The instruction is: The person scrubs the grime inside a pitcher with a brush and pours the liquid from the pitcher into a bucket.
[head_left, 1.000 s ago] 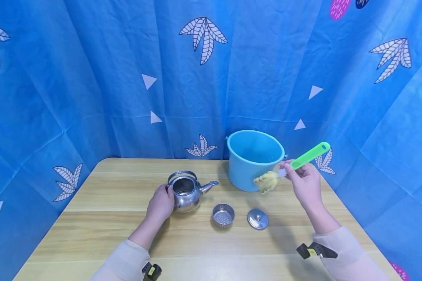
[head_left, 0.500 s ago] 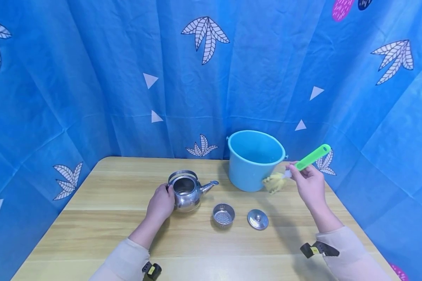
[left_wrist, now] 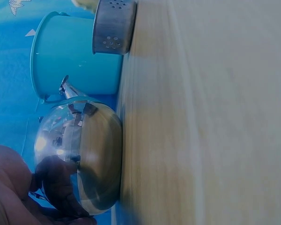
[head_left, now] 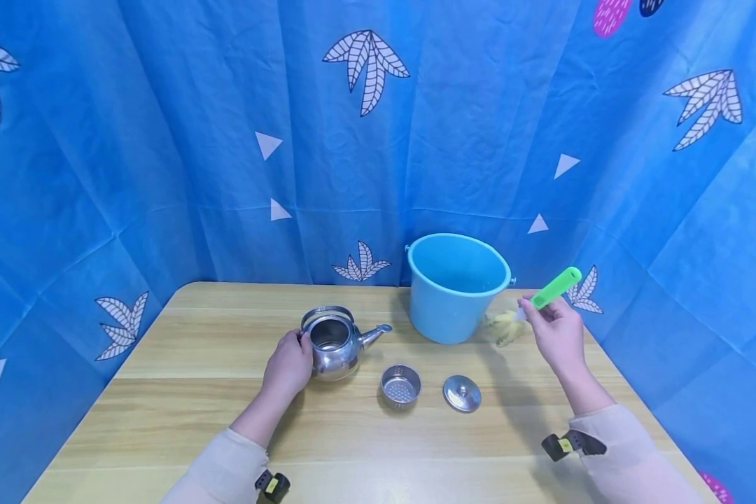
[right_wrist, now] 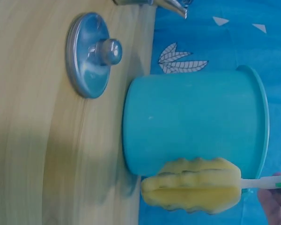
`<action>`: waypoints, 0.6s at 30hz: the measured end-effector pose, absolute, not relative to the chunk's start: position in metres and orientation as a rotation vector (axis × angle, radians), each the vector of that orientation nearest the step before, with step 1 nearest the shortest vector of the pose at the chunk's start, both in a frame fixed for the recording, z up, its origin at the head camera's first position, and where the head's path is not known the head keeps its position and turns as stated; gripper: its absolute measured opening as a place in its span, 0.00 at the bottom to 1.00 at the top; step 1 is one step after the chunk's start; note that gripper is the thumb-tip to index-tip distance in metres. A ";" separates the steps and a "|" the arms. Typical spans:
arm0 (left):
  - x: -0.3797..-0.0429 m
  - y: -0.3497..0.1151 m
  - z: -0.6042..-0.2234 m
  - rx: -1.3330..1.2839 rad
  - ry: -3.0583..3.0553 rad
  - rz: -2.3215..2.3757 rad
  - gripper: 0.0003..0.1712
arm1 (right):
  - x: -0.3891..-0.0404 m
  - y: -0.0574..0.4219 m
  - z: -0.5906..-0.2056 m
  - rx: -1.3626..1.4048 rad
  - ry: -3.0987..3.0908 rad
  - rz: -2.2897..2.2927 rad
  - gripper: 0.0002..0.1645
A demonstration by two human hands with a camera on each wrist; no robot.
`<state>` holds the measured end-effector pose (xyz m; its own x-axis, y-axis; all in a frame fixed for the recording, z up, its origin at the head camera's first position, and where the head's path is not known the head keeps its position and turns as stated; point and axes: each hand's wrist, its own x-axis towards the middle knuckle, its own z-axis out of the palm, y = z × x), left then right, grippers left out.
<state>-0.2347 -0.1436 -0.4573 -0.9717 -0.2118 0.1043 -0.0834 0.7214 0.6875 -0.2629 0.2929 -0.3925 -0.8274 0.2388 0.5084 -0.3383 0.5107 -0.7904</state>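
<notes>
My left hand point(head_left: 290, 364) holds the near left side of a shiny steel teapot point(head_left: 335, 357), which stands lidless on the table with its spout to the right. In the left wrist view the thumb and fingers are at the side of the teapot point(left_wrist: 79, 159). My right hand point(head_left: 556, 332) pinches a sponge bottle brush by its bright green handle point(head_left: 556, 288), near the white neck. The yellow sponge head point(head_left: 504, 327) points down and left, over the table beside the bucket. In the right wrist view the ridged sponge head point(right_wrist: 192, 185) overlaps the bucket's side.
A light blue bucket point(head_left: 444, 315) stands at the back of the wooden table point(head_left: 183, 406). A perforated steel strainer cup point(head_left: 400, 386) and a round steel lid point(head_left: 462, 393) with a knob lie in front of it. A blue patterned curtain point(head_left: 227, 140) surrounds the table.
My right hand has moved slightly right, bringing the sponge head from in front of the bucket to its right side. The green handle has become steeper. My left hand and the teapot have not moved.
</notes>
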 end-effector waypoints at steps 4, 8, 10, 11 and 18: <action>-0.234 -0.143 -0.456 0.234 -2.749 -1.087 0.30 | -0.265 0.297 -0.395 0.051 -2.217 1.258 0.15; -0.234 -0.143 -0.456 0.227 -2.743 -1.085 0.30 | -0.266 0.300 -0.395 -0.005 -2.284 1.249 0.18; -0.233 -0.143 -0.456 0.224 -2.741 -1.086 0.30 | -0.267 0.302 -0.396 -0.036 -2.319 1.254 0.19; -0.233 -0.143 -0.456 0.224 -2.740 -1.085 0.30 | -0.268 0.303 -0.396 -0.048 -2.334 1.256 0.20; -0.234 -0.143 -0.457 0.228 -2.746 -1.085 0.30 | -0.274 0.310 -0.403 -0.063 -2.389 1.205 0.22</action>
<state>-0.2336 -0.1432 -0.4565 -0.9720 -0.2073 0.1102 -0.0760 0.7218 0.6879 -0.2739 0.3097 -0.4033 -0.8927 0.2418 0.3803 -0.1623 0.6148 -0.7718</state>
